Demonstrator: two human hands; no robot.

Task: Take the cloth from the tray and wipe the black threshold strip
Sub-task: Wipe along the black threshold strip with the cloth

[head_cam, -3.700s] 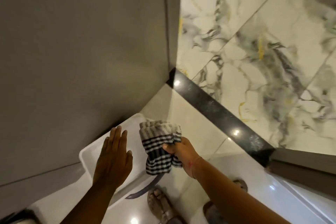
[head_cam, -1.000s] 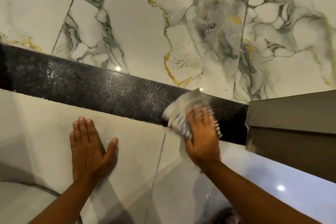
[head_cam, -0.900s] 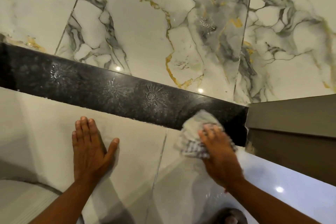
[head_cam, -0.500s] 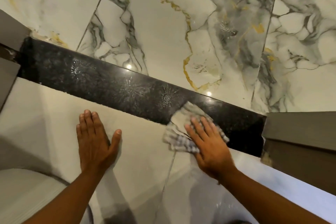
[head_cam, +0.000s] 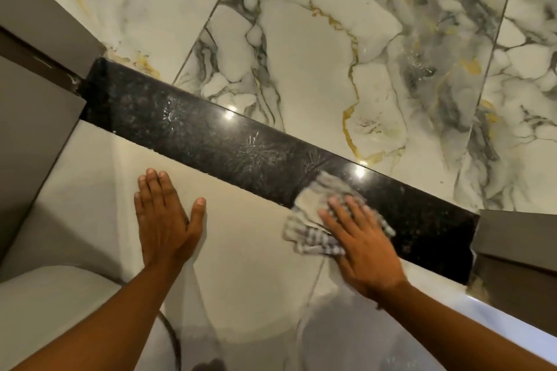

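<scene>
Under the right hand [head_cam: 364, 247], fingers [head_cam: 337, 214] splayed flat and extended, not curled, the cloth [head_cam: 313, 220] is pressed down by palm and fingers rather than pinched. It's a crumpled grey piece with dark stripes, straddling the near edge of the black threshold strip [head_cam: 211, 141]: upper part on the strip, lower part hanging over onto the pale floor tile [head_cam: 247, 250]. Strip's long axis runs diagonally, from upper left at the grey door frame [head_cam: 36, 105] down to lower right where it meets the other frame piece [head_cam: 512, 238]. Cloth sits toward the right end, so most of the unwiped-looking length (speckled marks, glare spots) lies up and to the left of the fingers, with a shorter stretch to the right. Right hand is the one on the job. Left hand [head_cam: 165, 220] is flat on the floor tile, open and empty, near the strip's edge but not touching it, likely bracing. My read: next stroke should follow the diagonal, and the cloth needs shifting further onto the strip. Tray not clearly identifiable. Marble floor [head_cam: 301, 54] beyond.
</scene>
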